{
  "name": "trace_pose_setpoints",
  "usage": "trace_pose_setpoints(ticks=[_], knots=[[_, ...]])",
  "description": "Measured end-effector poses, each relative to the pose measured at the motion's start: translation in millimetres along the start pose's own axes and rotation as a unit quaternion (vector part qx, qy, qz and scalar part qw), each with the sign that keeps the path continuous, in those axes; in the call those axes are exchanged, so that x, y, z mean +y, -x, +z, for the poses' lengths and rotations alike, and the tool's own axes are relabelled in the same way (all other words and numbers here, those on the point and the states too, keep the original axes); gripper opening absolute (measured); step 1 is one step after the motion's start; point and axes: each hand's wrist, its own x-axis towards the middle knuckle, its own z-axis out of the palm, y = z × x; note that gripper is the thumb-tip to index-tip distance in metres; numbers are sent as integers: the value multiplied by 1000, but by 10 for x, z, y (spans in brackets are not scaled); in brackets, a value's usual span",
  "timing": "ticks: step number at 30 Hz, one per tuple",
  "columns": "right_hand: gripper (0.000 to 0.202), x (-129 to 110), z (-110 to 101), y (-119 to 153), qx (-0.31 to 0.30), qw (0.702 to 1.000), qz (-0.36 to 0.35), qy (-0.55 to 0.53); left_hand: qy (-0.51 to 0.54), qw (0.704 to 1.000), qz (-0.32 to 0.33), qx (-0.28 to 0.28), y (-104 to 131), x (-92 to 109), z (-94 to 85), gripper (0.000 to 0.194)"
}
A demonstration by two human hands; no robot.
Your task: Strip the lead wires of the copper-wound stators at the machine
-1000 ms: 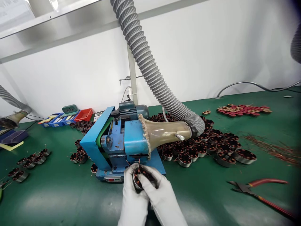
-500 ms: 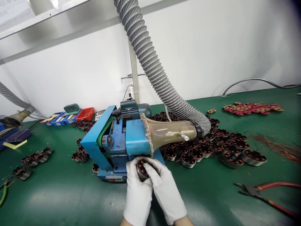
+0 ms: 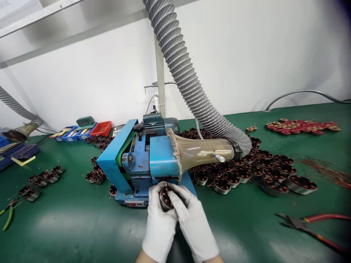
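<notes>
Both hands wear white gloves and grip one motor stator (image 3: pixel 165 199), a round steel ring with copper windings inside. My left hand (image 3: pixel 158 223) is closed around its left side and underside. My right hand (image 3: pixel 192 219) holds the right side, with fingers pressed on the ring's face. The stator is tilted at the front of a blue belt-driven machine (image 3: pixel 164 157), just below its hood. A thin wire end shows at the stator's top left. The gloves hide part of the ring, and I cannot tell whether it touches the machine.
A grey ribbed hose (image 3: pixel 189 76) runs from a tan funnel (image 3: pixel 204 149) on the machine. Several stators (image 3: pixel 230 178) crowd the green table at right, more (image 3: pixel 41 180) at left. Red-handled cutters (image 3: pixel 298 221) lie front right, green-handled ones (image 3: pixel 10 213) at left. Loose copper wires (image 3: pixel 326 170) lie far right.
The view has shifted slightly, so the surroundings appear further right. Both hands keep their hold on the stator, which sits at nearly the same place in front of the machine.
</notes>
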Motion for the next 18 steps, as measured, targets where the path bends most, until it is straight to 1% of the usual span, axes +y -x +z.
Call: trace_pose_setpoints(ticks=[3,7,13,18], knots=[[24,-1,-10,-55,4,1000,11,6,-3,1000,10,-4,-53,61,45,41],[26,-10,-44,-73,-9,1000,26,-8,-16,1000,13,-5,-33,121,72,40],[26,-42,-38,-110,-5,999,35,-22,2,1000,6,-11,-28,126,90,40],[27,-59,-21,-141,-9,999,33,-14,10,1000,1,0,-51,150,111,40]])
